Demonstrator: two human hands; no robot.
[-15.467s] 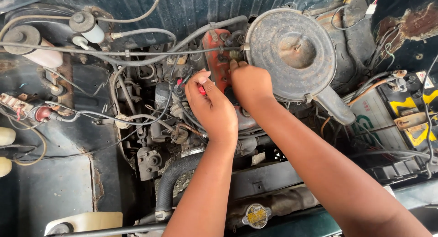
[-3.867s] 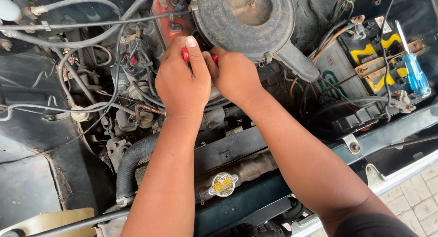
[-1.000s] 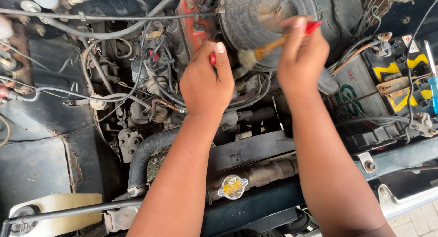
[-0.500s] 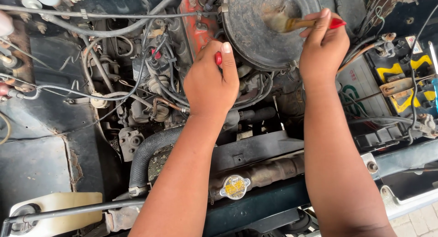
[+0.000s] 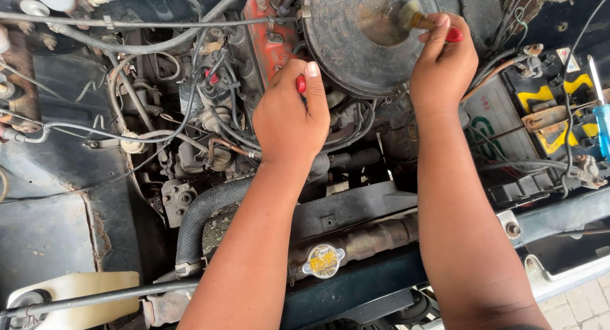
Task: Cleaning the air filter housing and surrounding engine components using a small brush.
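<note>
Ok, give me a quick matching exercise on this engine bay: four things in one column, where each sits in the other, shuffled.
Things:
1. brush
2. radiator cap
3. blue-handled screwdriver
4. white tank

Places:
A. lower left corner
B. lying on the battery at the right edge
C. in the right hand, bristles on the round air cleaner lid
D. bottom centre, between the forearms

Pairs: 1-C, 2-D, 3-B, 4-A
</note>
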